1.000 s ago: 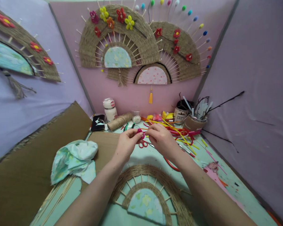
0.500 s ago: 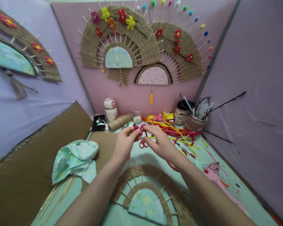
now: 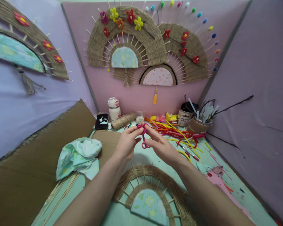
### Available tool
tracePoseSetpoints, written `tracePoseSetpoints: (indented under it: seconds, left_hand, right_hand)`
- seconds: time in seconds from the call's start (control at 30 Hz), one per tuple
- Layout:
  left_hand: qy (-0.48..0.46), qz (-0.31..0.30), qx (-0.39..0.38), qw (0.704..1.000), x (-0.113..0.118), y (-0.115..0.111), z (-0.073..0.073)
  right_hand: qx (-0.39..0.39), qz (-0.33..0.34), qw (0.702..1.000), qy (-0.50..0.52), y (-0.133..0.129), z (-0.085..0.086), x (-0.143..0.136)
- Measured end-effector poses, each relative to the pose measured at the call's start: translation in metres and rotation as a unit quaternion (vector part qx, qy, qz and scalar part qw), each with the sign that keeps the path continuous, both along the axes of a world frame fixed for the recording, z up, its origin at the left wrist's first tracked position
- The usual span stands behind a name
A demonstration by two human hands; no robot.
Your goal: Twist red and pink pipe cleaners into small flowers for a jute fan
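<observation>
A magenta pipe cleaner, bent into small loops, is pinched between the fingertips of both hands above the table. My left hand is closed on its left side, with thumb and forefinger pressed together. From the other side my right hand grips it with the fingertips, the thumb lower down. Below the loops a pinkish strand runs down to a small ring near the right thumb; whether it is the pipe cleaner or a scissor handle behind it I cannot tell. Nearer to me lies a twine-woven fan with a floral half-circle centre.
Loose red and yellow pipe cleaners lie right of the hands, beside a pen. Behind stand a twine roll, a white bottle and a pot of twigs. Crumpled cloth and cardboard lie left.
The view has shifted slightly, so the background sits further right. Both hands stay on the magenta pipe cleaner, and the right fingers have drawn closer to the left fingertips.
</observation>
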State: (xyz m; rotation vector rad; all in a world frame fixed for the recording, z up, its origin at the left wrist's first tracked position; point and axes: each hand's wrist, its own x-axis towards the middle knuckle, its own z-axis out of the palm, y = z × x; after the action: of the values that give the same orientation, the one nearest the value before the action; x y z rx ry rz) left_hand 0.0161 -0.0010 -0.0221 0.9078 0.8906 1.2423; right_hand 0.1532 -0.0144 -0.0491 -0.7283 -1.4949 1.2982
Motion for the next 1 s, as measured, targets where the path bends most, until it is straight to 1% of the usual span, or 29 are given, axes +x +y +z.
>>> tracePoseSetpoints:
  seconds: [0.07, 0.13, 0.23, 0.37, 0.47, 0.57, 0.63, 0.7, 0.77, 0.83, 0.9, 1.0]
  left_hand:
    - [-0.018, -0.013, -0.017, 1.000, -0.002, 0.000, 0.003]
    - [-0.022, -0.033, -0.034, 0.999, -0.005, 0.000, 0.006]
    - [-0.014, -0.068, -0.058, 0.996, -0.011, 0.002, 0.009]
    - [0.002, -0.091, -0.058, 0.994, -0.017, 0.006, 0.008]
    - [0.027, -0.091, -0.040, 0.995, -0.016, 0.006, 0.006]
    - [0.043, -0.087, -0.019, 0.995, -0.011, 0.005, 0.004]
    - [0.048, -0.084, -0.008, 0.995, -0.008, 0.003, 0.002]
    - [0.043, -0.076, -0.007, 0.996, -0.006, 0.003, 0.001]
    - [0.033, -0.067, -0.015, 0.997, -0.005, 0.004, 0.000]
    - [0.023, -0.066, -0.024, 0.997, -0.005, 0.004, -0.001]
    - [0.018, -0.076, -0.033, 0.996, -0.005, 0.005, -0.001]
    - [0.015, -0.094, -0.051, 0.994, -0.005, 0.003, 0.001]
  right_hand:
    - [0.011, 0.025, 0.999, 0.018, 0.001, -0.004, -0.001]
    - [0.020, 0.032, 0.999, 0.005, 0.001, -0.005, 0.000]
    - [0.050, 0.013, 0.995, -0.080, -0.001, -0.001, 0.002]
    - [0.113, -0.027, 0.970, -0.215, -0.003, 0.009, 0.009]
    - [0.142, -0.051, 0.955, -0.254, -0.002, 0.014, 0.013]
    - [0.188, -0.094, 0.943, -0.257, -0.001, 0.015, 0.016]
    - [0.235, -0.133, 0.927, -0.260, 0.000, 0.016, 0.016]
    - [0.281, -0.166, 0.909, -0.260, -0.001, 0.016, 0.016]
    - [0.306, -0.191, 0.899, -0.247, -0.002, 0.018, 0.016]
    - [0.307, -0.219, 0.899, -0.222, -0.002, 0.020, 0.017]
    - [0.286, -0.242, 0.905, -0.200, -0.001, 0.021, 0.019]
    - [0.234, -0.242, 0.923, -0.186, 0.002, 0.022, 0.024]
